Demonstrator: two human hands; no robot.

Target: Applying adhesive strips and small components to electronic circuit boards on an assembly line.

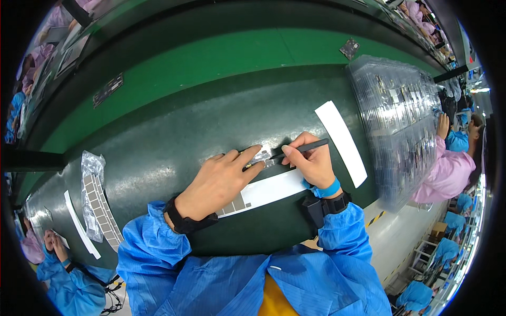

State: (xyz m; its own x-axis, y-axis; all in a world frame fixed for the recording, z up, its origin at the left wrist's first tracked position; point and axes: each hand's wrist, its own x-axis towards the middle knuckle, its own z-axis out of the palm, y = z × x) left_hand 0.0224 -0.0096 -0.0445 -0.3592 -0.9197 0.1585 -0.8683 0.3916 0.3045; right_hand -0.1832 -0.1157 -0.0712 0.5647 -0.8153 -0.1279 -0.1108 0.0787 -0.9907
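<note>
My left hand (213, 184) reaches over the bench from the left. Its thumb and index finger close on the near end of a small shiny part (268, 152) lying on the dark green mat. Black tweezers (311, 146) are gripped in my right hand (316, 164), and their tip points left onto the same part. Below both hands lies a white strip (279, 188) with grey rectangular stickers at its left end, partly covered by my left hand. Fine detail of the part is too small to make out.
Right of my hands lies a blank white strip (342, 142), with stacked clear plastic trays (392, 121) beyond it. To the left are a sticker sheet (100, 208), a clear bag (93, 160) and a white strip (80, 224). Circuit boards (108, 90) sit behind. Co-workers work at both sides.
</note>
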